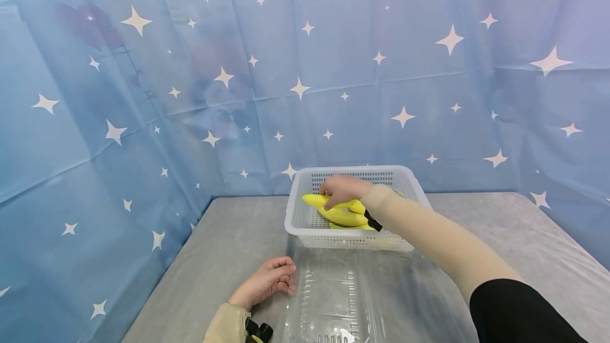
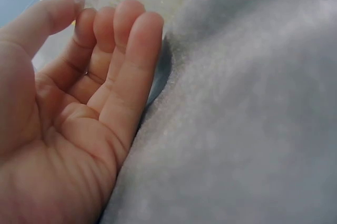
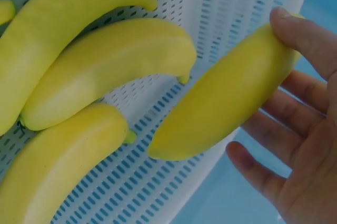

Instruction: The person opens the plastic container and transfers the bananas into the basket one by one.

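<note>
Yellow banana (image 3: pixel 226 92) pinched between your right hand's (image 1: pixel 340 189) thumb and fingers, low inside the white basket (image 1: pixel 305 229) at the table's far side, three more bananas (image 3: pixel 105 71) beside it. Your left hand (image 1: pixel 267 279) rests loosely curled, holding nothing, touching the near clear tray (image 1: pixel 333 295).

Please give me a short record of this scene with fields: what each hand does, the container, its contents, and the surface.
Right hand: right hand holds one yellow banana inside the basket
Left hand: left hand rests on the table, fingers loosely curled, holding nothing
Container: white perforated plastic basket
Contents: three more yellow bananas lying on the basket floor
Surface: grey cloth-covered table
In front: clear plastic clamshell tray
</note>
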Available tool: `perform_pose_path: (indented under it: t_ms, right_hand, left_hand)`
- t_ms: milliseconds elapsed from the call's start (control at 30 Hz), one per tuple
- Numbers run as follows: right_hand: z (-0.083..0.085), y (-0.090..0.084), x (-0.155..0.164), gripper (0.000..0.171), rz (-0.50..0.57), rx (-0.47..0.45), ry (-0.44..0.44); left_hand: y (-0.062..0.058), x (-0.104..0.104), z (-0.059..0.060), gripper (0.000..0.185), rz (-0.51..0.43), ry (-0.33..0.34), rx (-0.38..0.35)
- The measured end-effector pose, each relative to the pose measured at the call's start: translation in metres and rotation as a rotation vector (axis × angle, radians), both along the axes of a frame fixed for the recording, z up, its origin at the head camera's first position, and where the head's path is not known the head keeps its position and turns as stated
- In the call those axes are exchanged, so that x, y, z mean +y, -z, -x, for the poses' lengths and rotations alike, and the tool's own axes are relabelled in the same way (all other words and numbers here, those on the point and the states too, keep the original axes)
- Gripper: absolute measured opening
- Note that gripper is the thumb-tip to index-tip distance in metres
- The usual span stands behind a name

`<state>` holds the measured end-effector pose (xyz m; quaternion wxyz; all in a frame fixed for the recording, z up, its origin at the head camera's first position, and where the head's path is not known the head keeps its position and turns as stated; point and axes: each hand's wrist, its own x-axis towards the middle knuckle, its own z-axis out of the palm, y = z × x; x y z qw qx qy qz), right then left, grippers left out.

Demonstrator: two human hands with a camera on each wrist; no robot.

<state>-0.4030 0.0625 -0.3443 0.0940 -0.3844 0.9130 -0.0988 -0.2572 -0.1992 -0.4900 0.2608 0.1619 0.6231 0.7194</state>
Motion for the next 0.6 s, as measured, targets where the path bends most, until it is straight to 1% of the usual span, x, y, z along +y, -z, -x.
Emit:
perform_pose_path:
  t_ms: [100, 233, 300, 500, 600]
  right_hand:
    - [0.004, 0.001, 0.0, 0.03, 0.003, -0.013, -0.005]
    - [0.008, 0.004, -0.002, 0.021, -0.009, -0.042, -0.009]
    - [0.01, 0.005, -0.004, 0.019, -0.015, -0.055, -0.001]
    - [0.014, 0.006, -0.01, 0.023, -0.034, -0.075, 0.031]
    - [0.015, 0.006, -0.01, 0.016, -0.041, -0.122, 0.053]
  left_hand:
    - [0.0, 0.0, 0.0, 0.015, -0.003, 0.006, 0.008]
    - [-0.001, 0.0, -0.001, 0.014, -0.001, 0.008, 0.013]
    - [-0.001, 0.0, 0.0, 0.014, 0.0, 0.004, 0.009]
    - [0.001, 0.0, 0.0, 0.014, 0.005, -0.007, -0.008]
    - [0.001, 0.0, 0.001, 0.013, -0.001, -0.006, -0.006]
